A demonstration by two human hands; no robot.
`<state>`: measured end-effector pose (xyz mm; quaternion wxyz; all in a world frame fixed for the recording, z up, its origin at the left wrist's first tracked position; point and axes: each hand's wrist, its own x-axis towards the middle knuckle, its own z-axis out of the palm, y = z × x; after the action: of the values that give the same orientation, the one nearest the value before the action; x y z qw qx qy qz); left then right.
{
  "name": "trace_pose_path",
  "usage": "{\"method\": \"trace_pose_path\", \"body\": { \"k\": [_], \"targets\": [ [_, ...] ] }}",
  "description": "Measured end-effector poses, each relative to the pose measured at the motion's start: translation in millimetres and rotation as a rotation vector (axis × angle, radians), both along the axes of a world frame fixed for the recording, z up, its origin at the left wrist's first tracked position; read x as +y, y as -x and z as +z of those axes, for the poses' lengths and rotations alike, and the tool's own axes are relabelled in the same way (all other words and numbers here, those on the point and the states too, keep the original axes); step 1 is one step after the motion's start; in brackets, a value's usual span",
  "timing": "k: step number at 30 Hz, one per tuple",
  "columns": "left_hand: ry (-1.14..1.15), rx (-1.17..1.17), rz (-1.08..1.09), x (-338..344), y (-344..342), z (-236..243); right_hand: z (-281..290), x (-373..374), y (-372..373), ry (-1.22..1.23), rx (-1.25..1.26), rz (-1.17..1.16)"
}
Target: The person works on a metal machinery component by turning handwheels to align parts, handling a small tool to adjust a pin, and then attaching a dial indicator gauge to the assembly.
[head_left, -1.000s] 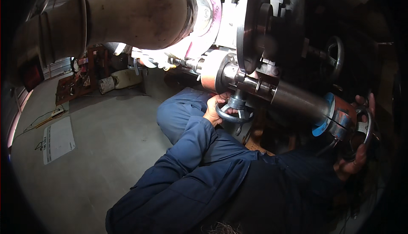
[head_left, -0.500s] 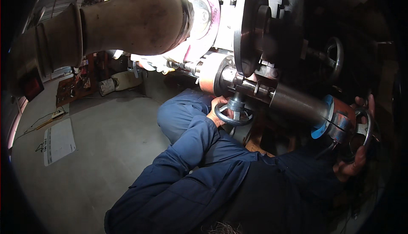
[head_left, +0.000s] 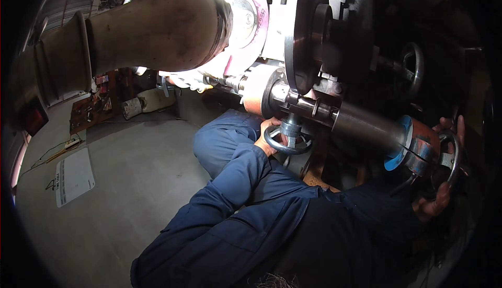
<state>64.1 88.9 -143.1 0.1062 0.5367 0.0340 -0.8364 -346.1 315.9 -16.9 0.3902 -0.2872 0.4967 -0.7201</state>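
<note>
My left hand [head_left: 265, 137] is closed at the left side of a small metal handwheel [head_left: 288, 150], which hangs below the machine's shaft. Its fingers are partly hidden by the rim. At the right, my right hand [head_left: 435, 203] grips a second, upright handwheel [head_left: 454, 163]. Its thumb lies by the lower rim, fingertips show past the upper rim, and the palm is hidden behind. This wheel sits at the end of an orange and blue collar [head_left: 422, 144] on a thick steel cylinder [head_left: 368, 124]. Above the left handwheel stands a large dark steel disc [head_left: 305, 37].
A wide beige duct [head_left: 157, 24] crosses the upper left toward a brightly lit, pink-edged round part [head_left: 253, 24]. An orange drum [head_left: 256, 97] sits on the shaft. A third handwheel [head_left: 414, 71] is in shadow. On the grey floor lie a white board [head_left: 75, 177] and a cord.
The view has shifted slightly, with the duct now a little farther left. My right hand has shifted very slightly at its handwheel. My left hand stays in place.
</note>
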Motion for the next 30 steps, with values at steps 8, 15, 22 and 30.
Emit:
{"method": "trace_pose_path", "body": {
  "k": [8,15,22,30],
  "targets": [
    [-0.018,-0.037,-0.013,-0.2,6.6,3.4,58.5,-28.4,-31.1,-0.329,0.001,-0.152],
    [-0.020,-0.023,-0.020,-0.2,4.4,2.2,20.8,-16.2,-10.0,-0.004,-0.139,-0.043],
    [-0.025,0.053,-0.025,-3.0,3.0,0.5,-56.2,40.7,57.6,0.045,0.151,0.063],
    [0.038,-0.062,-0.047,-4.4,-2.8,-6.3,-67.0,49.2,79.2,0.220,-0.351,0.325]
  ]
}}
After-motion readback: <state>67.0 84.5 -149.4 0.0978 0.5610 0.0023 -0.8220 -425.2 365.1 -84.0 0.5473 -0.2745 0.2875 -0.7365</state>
